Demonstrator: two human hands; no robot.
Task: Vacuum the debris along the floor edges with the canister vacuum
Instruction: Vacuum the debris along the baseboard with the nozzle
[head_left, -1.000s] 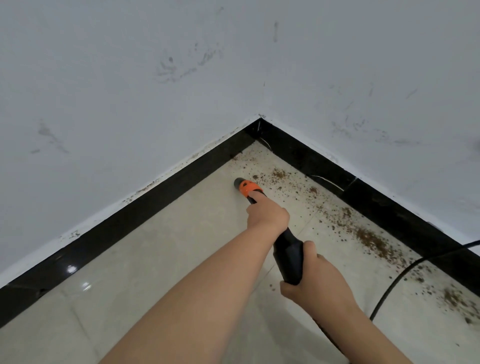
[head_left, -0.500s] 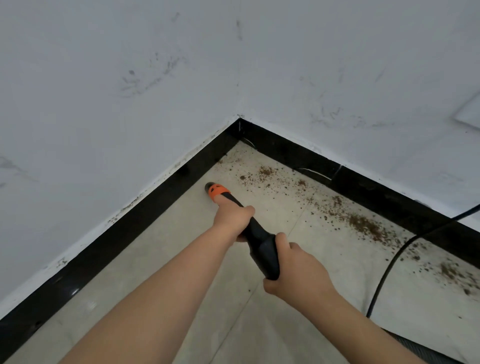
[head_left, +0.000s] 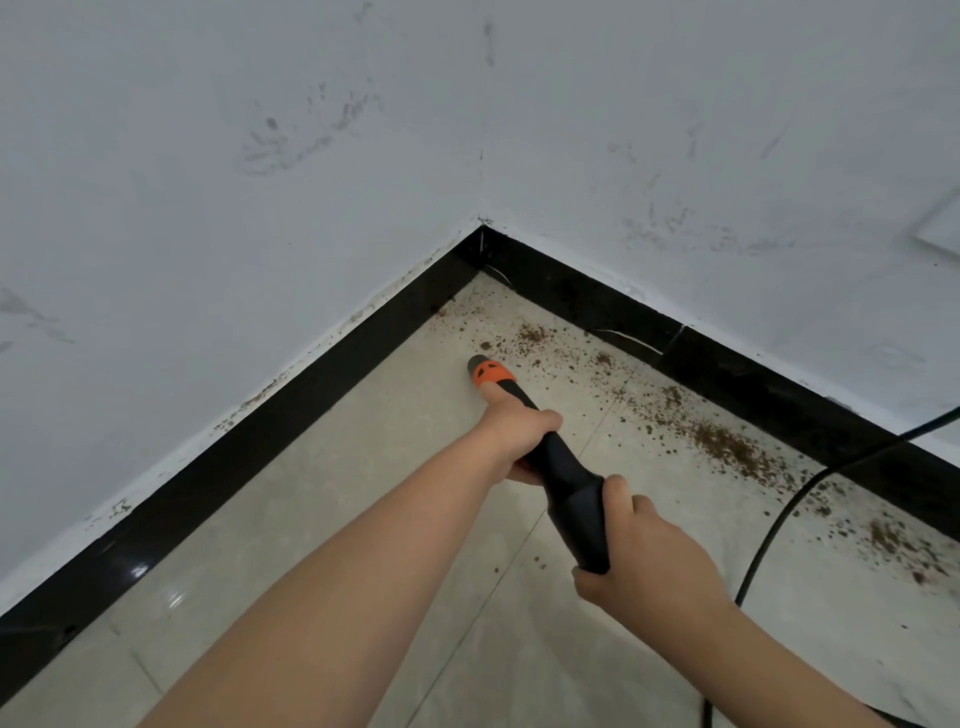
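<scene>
A black vacuum nozzle (head_left: 569, 486) with an orange tip (head_left: 491, 373) points toward the room corner, its tip low over the tiled floor (head_left: 322, 499). My left hand (head_left: 517, 434) grips the thin front part of the nozzle. My right hand (head_left: 649, 566) holds the thicker rear end. Brown debris (head_left: 727, 447) lies scattered along the right skirting, and a smaller patch of debris (head_left: 530, 335) sits just beyond the tip near the corner. The canister itself is out of view.
Black skirting (head_left: 249, 447) runs along both white walls and meets at the corner (head_left: 483, 244). A black power cable (head_left: 779, 525) curves across the floor on the right. A white wall plate (head_left: 943, 228) shows at the right edge.
The nozzle pulled back from the corner and leftward, then moved forward again toward the debris near the corner. Both hands kept their grip throughout.
</scene>
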